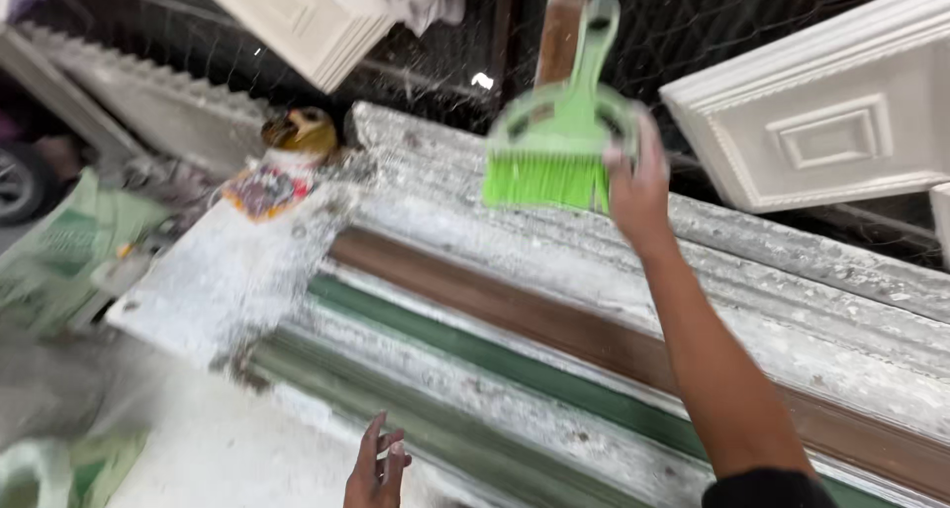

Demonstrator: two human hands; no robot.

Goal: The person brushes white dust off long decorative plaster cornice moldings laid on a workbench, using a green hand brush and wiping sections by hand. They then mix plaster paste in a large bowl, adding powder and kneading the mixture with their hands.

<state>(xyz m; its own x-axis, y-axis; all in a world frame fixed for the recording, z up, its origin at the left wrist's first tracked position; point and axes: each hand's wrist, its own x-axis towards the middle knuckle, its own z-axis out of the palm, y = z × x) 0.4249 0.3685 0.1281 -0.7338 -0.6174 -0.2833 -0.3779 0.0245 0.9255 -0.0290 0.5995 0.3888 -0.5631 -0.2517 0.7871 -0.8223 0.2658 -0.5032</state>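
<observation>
My right hand (638,186) reaches out at arm's length and grips the body of a green hand brush (559,132) with bright green bristles pointing down, its handle pointing up. The brush hangs blurred above a long, dusty moulding form (554,350) with grey, brown and green strips running from upper left to lower right. My left hand (378,468) is low at the bottom edge, fingers spread, holding nothing, close to the near green strip of the form.
White decorative plaster panels lean at the upper right (841,132) and top centre (307,18). A dusty plastic bottle with a gold cap (287,162) stands left of the form. Green sacks (69,251) lie at far left. White powder covers the surface (218,271).
</observation>
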